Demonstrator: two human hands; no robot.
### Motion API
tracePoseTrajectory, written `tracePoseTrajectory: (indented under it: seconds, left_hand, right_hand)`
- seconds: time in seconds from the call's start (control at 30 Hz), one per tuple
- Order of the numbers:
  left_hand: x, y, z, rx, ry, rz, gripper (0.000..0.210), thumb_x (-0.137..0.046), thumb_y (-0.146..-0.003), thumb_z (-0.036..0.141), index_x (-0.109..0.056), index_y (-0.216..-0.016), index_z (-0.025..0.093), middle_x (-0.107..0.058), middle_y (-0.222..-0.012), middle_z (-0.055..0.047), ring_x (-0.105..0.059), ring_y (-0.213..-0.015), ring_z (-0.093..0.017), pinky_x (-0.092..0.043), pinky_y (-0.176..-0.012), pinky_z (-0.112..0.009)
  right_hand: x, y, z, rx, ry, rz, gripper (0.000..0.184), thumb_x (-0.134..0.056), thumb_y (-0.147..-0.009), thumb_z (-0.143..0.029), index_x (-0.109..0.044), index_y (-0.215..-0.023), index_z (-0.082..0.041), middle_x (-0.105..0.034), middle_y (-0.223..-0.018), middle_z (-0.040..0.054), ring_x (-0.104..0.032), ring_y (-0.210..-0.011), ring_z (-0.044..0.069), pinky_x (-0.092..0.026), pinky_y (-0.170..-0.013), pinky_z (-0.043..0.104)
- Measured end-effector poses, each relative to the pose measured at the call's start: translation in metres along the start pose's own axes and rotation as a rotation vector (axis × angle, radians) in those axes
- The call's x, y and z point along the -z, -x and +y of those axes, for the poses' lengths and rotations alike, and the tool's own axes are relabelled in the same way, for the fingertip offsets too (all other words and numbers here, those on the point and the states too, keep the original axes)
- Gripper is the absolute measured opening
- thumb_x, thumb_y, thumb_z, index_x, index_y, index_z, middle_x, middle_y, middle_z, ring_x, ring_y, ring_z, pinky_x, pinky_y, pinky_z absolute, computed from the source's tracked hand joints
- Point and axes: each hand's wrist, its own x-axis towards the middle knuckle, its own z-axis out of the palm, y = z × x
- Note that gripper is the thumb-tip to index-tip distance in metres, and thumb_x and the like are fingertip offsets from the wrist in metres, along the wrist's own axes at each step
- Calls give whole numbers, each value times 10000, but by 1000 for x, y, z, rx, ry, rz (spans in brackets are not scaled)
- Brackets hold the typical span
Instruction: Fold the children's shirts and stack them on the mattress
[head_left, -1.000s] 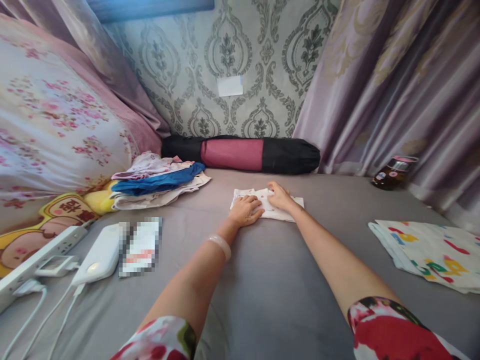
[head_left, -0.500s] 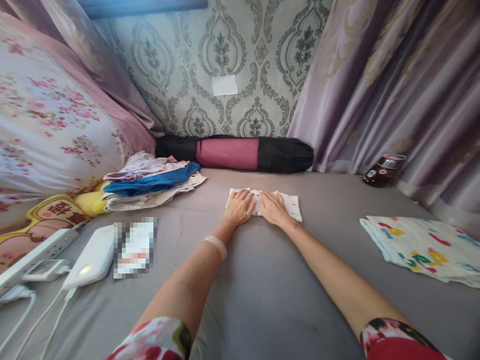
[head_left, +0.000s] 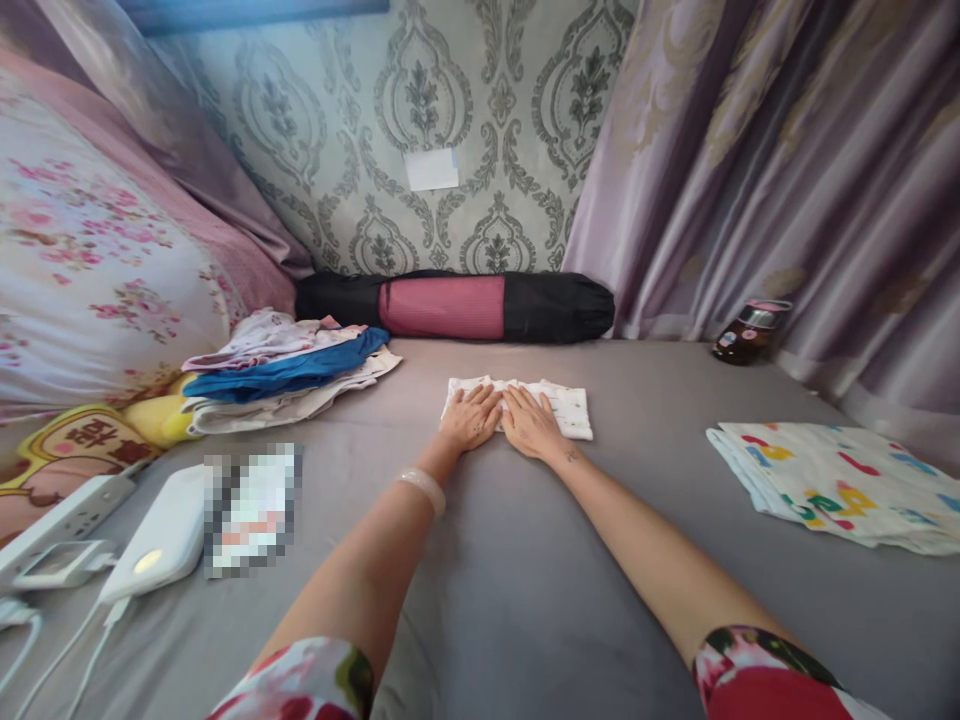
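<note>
A folded white cloth with small dark spots (head_left: 570,412) lies in the middle of the grey bed sheet (head_left: 510,560). My left hand (head_left: 470,415) rests flat on its left part, fingers stretched out. Close beside it, my right hand (head_left: 531,420) lies flat on the cloth's middle, its fingers pointing up and to the left. Both palms press down from above, and neither grips the fabric. The part of the cloth beneath them is hidden. A pale bangle (head_left: 423,490) circles my left forearm.
Left stands a stack of folded clothes (head_left: 292,370), near a power bank (head_left: 161,530), a power strip (head_left: 67,520) and a blurred packet (head_left: 255,510). A black-and-pink roll (head_left: 442,306) lies along the wall. Right are a folded patterned cloth (head_left: 847,480) and a dark bottle (head_left: 750,332).
The view has turned slightly to the right. My right hand's fingers have shifted a little and lie flatter across the cloth. Both hands stay on it.
</note>
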Motion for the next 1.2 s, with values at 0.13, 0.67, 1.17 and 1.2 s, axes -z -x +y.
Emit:
tracePoseTrajectory:
  seconds: [0.13,0.67,1.17,1.2]
  left_hand:
    - [4,2,0,0,25,62,447,-305,-995,384,-500,-1352,198,-470,-1468,-110,-404,-1371,-234,-303,-1115,-450]
    - [-8,1,-5,18,2,114,486,-350,-957,542,-529,-1305,254,-530,-1406,-100,-445,-1309,-300,-308,-1082,-538]
    - [-8,1,-3,164,-30,172,345,-354,-970,370,-574,-1175,202,-600,-1259,-112,-481,-1243,-255,-362,-1060,-469]
    - [-7,1,-4,166,-29,164,348,-350,-971,370,-568,-1180,196,-592,-1268,-115,-478,-1245,-253,-369,-1054,-463]
  right_hand:
    - [6,-4,5,-10,-57,-91,561,-221,-974,-307,-326,-1499,-142,-257,-1583,76,-206,-1458,222,-112,-1177,505]
    - [5,6,17,-134,9,-18,558,-219,-991,-421,-331,-1500,-223,-283,-1577,64,-207,-1452,277,-130,-1141,591]
    - [1,10,34,-176,61,-3,600,-204,-994,-387,-299,-1494,-69,-260,-1574,144,-183,-1464,234,-96,-1180,480]
    - [0,11,34,-177,59,0,600,-201,-994,-385,-300,-1493,-68,-261,-1574,141,-181,-1465,231,-93,-1181,475]
